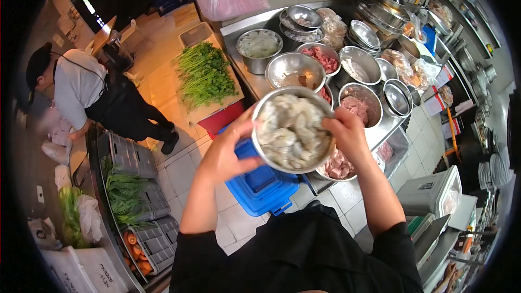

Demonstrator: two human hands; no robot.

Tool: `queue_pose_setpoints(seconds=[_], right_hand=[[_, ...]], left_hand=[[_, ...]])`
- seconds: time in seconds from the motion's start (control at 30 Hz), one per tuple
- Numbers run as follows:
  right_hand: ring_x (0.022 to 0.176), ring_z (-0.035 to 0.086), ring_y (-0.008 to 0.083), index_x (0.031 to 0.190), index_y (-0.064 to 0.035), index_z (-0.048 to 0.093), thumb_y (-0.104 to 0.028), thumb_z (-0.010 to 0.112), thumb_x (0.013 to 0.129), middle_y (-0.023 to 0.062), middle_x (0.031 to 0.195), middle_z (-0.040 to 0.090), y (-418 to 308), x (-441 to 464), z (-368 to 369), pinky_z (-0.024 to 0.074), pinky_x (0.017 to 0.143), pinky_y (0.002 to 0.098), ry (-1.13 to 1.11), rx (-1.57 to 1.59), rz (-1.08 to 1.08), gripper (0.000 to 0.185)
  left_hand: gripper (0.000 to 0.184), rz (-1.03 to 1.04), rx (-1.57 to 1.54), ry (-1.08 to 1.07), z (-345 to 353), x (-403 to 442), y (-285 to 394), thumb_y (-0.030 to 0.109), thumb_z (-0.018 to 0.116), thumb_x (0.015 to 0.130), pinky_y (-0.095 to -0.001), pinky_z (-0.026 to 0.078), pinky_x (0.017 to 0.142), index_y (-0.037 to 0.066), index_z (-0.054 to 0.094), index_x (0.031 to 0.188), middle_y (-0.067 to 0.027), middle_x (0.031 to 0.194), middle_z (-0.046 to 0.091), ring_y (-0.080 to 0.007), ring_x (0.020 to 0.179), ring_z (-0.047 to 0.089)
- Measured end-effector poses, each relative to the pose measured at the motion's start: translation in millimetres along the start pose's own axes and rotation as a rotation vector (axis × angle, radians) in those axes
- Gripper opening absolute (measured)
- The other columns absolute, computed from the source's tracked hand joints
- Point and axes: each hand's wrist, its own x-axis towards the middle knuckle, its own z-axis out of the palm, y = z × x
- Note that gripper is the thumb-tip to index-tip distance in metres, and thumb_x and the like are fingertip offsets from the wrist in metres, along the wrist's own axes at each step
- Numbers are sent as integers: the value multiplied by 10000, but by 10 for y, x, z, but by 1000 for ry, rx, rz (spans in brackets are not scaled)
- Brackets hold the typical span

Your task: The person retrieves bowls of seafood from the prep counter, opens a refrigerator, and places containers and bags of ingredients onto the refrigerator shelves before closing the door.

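A round metal bowl (pixel 259 154) full of raw, greyish-white shrimp (pixel 296 130) is held up in front of me, over the near edge of the steel counter. My right hand (pixel 350 133) grips its right side, the thumb over the rim by the shrimp. At the left side, my left hand (pixel 230 149) is slightly blurred, its fingers and thumb against the bowl's outer wall. Just beyond stands a wide metal bowl (pixel 282 65) with brown residue in it. Bowls of minced meat (pixel 355 108) and pink meat chunks (pixel 337 165) sit close to my right hand.
A blue lidded bin (pixel 255 187) stands below the bowl. Leafy greens (pixel 206 73) lie on a board to the left. The counter carries a pot (pixel 259 49) of pale food and stacked bowls (pixel 363 35). A co-worker (pixel 89 87) bends over a worktop at far left, beside vegetable crates (pixel 157 241).
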Motion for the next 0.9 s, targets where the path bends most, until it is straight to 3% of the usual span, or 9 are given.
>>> queue_pose_setpoints(seconds=[0.07, 0.2, 0.27, 0.37, 0.53, 0.63, 0.73, 0.77, 0.9], right_hand=[[622, 436, 85, 694, -15, 536, -172, 619, 816, -21, 640, 477, 123, -100, -283, 361, 548, 273, 150, 97, -25, 215], [677, 443, 45, 746, -75, 554, -105, 596, 824, -53, 721, 504, 314, -597, -928, 354, 581, 221, 412, 214, 115, 94], [670, 449, 49, 777, -74, 561, -105, 590, 838, -46, 732, 510, 408, -941, -1149, 369, 586, 220, 563, 287, 154, 74], [657, 420, 61, 693, -85, 447, -92, 580, 830, -37, 705, 463, 636, -1453, -1249, 358, 591, 230, 865, 409, 209, 192], [672, 431, 78, 708, -72, 433, -85, 553, 842, -15, 720, 454, 1347, -2461, -1292, 374, 619, 232, 1153, 413, 234, 180], [654, 418, 80, 702, -80, 418, -92, 545, 848, -19, 707, 422, 1888, -3160, -1280, 376, 601, 231, 1265, 353, 283, 194], [697, 523, 106, 754, -72, 478, -74, 545, 857, 10, 736, 512, 2445, -3867, -1260, 455, 614, 267, 1253, -51, 417, 123], [673, 548, 135, 770, -76, 483, -117, 558, 842, 30, 741, 526, 2460, -3914, -1223, 484, 559, 289, 1377, 374, 373, 111], [662, 580, 155, 788, -73, 488, -176, 566, 825, 40, 753, 539, 2598, -4188, -1092, 505, 491, 313, 1436, 315, 578, 135]], left_hand=[[769, -105, -260, 28, -77, 323, -369, 122, 802, 720, -413, 474, 920, 116, 391, 1369, -167, 1438, 399, -283, 1202, 527], [726, -456, 82, 369, -199, 1129, -1900, 304, 766, 763, -419, 453, 925, 138, 407, 1372, -188, 1369, 472, -318, 1226, 506], [658, -598, 351, 281, -208, 1441, -2268, 360, 769, 743, -420, 440, 936, 159, 473, 1295, -225, 1370, 456, -374, 1252, 464], [520, -510, 644, 248, -70, 1712, -2865, 386, 778, 719, -400, 440, 939, 125, 536, 1099, -255, 1392, 418, -418, 1263, 429], [537, -487, 489, 396, 2, 1875, -2945, 393, 846, 629, -409, 452, 886, 51, 482, 826, -276, 1351, 427, -420, 1136, 499], [522, -240, 447, 533, -17, 1862, -3332, 326, 882, 582, -425, 457, 835, 29, 467, 694, -258, 1166, 514, -411, 988, 552], [485, -216, 487, 576, -9, 1773, -3244, 302, 879, 589, -419, 466, 732, 28, 499, 713, -198, 1006, 577, -367, 827, 580], [474, -162, 496, 607, -17, 1729, -3194, 294, 876, 595, -414, 465, 716, 28, 505, 722, -183, 947, 582, -356, 798, 577], [426, -158, 403, 642, -107, 1604, -3019, 218, 866, 617, -390, 457, 724, 35, 508, 759, -155, 853, 569, -325, 790, 562]])
